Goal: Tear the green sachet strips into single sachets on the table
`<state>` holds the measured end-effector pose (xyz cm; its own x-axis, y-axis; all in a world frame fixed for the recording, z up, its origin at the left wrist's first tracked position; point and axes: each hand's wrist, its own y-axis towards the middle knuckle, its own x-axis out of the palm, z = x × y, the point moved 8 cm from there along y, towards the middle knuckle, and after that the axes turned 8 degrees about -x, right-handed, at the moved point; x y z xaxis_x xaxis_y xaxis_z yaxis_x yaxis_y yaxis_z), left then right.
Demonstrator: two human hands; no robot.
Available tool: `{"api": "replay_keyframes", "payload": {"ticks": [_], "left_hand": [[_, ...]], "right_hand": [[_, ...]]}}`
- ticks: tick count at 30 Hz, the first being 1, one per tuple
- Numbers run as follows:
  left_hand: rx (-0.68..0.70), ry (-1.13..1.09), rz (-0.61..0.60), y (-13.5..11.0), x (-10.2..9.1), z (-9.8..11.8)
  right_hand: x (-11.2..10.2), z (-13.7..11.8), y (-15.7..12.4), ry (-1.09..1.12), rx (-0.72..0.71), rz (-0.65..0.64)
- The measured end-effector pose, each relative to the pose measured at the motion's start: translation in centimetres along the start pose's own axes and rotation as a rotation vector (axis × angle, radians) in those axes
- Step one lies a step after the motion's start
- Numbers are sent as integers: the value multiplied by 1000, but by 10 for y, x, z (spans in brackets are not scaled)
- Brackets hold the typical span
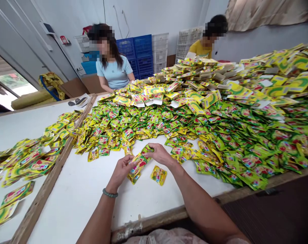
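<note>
The carton (141,162) lies between left hand (124,166) and right hand (157,154). Left grips it; right pinches a green packet (147,149) at its far end.

Two hands (121,170), one bracelet (110,194), two co-workers (115,73); packets (159,175), cartons (154,90) uncountable.

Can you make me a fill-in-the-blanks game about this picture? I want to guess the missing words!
1. The bracelet circles the person's ____ wrist.
2. The packet lying alone is on a table coloured ____.
3. One co-worker wears light blue; the other wears ____.
4. The strip dividing the table is made of ____.

Missing words: left; white; yellow; wood.
</note>
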<state>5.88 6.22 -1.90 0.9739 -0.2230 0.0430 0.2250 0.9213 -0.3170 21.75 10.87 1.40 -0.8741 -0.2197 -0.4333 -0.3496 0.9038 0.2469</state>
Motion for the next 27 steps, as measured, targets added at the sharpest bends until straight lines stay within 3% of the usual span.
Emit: {"api": "replay_keyframes", "payload": {"ticks": [8, 11, 16, 23, 25, 27], "left_hand": [[-115, -288, 138, 2, -6, -7], [-105, -327, 142, 0, -8, -5], [-107, -329, 125, -2, -11, -3], [-113, -369, 119, -3, -7, -9], [-136, -367, 131, -4, -8, -11], [-148, -348, 170, -6, -22, -7]], "right_hand": [[8, -5, -1, 73, -7, 123], [10, -5, -2, -24, 31, 139], [10, -15, -4, -37, -39, 186], [46, -20, -10, 121, -15, -36], [47, -22, -10, 150, -27, -30], [37, -22, -8, 183, -37, 45]]}}
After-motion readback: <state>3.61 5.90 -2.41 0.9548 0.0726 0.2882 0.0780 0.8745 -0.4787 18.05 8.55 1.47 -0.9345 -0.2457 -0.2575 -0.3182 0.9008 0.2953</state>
